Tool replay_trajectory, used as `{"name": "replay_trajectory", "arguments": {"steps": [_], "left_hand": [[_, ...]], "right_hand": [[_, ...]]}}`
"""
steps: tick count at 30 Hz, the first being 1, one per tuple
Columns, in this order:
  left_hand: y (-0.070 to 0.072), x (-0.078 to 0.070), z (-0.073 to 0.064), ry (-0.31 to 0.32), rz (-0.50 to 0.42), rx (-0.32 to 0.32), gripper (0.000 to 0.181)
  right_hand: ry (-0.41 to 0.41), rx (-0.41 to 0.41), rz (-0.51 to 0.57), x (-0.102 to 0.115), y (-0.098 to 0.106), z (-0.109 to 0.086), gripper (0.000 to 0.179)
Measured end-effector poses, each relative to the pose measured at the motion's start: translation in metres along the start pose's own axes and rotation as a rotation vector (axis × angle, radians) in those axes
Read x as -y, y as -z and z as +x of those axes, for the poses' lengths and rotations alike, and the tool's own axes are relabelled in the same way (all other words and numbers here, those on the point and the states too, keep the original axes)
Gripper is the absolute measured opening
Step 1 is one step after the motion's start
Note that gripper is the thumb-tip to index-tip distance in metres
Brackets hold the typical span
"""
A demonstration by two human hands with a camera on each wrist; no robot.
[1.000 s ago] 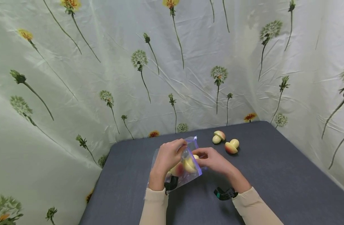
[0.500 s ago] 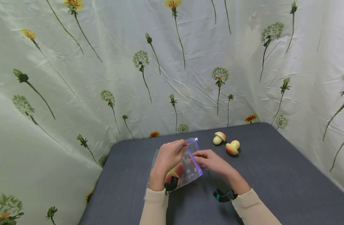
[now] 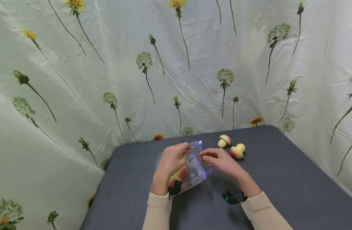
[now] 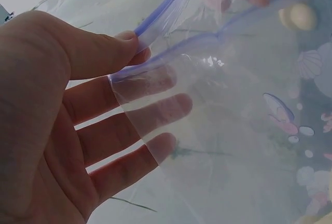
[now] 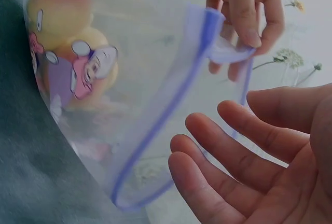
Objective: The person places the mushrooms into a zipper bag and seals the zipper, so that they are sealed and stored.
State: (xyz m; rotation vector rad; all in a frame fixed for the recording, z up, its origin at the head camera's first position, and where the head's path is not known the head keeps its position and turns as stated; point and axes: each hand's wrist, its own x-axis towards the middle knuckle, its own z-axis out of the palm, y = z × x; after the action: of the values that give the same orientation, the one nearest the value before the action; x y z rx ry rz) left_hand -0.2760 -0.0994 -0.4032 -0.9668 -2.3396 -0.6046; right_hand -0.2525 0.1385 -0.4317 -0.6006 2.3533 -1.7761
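A clear zip bag (image 3: 193,171) with a purple zip rim and printed pictures hangs slanted over the table, its mouth facing right. My left hand (image 3: 172,159) pinches the upper corner of the rim between thumb and forefinger; the other fingers lie behind the film in the left wrist view. At the bag's bottom rest yellow-and-red toy mushrooms (image 5: 59,14), partly hidden behind the left wrist in the head view. Just outside the mouth, my right hand (image 3: 219,161) holds nothing, its fingers spread and slightly bent.
Two more toy mushrooms, one farther back (image 3: 224,141) and one nearer (image 3: 237,151), lie on the dark table (image 3: 268,179) beyond my right hand. A flower-printed white curtain (image 3: 164,80) encloses the table at the back and sides.
A mushroom held by my right hand at the bag's mouth has gone down into the bag. My right hand has let go and drawn back slightly, fingers spread. The left hand keeps its grip.
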Motion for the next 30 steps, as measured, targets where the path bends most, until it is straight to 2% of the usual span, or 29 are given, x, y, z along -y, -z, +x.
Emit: {"name": "replay_trajectory", "arguments": {"steps": [7,17,22,30], "left_hand": [[-0.001,0.001,-0.005,0.015,0.013,0.012,0.005],[-0.001,0.002,-0.005,-0.020,-0.003,-0.003,0.006],[0.001,0.004,-0.002,-0.024,0.004,-0.005,0.005],[0.000,0.003,-0.002,-0.011,0.000,0.028,0.006]], "right_hand": [[0.005,-0.049,-0.003,-0.003,0.011,-0.005,0.036],[0.006,-0.163,-0.053,-0.012,0.038,-0.014,0.028],[-0.005,-0.247,-0.118,-0.011,0.054,-0.017,0.029],[-0.041,-0.352,-0.329,-0.019,0.073,-0.025,0.027]]}}
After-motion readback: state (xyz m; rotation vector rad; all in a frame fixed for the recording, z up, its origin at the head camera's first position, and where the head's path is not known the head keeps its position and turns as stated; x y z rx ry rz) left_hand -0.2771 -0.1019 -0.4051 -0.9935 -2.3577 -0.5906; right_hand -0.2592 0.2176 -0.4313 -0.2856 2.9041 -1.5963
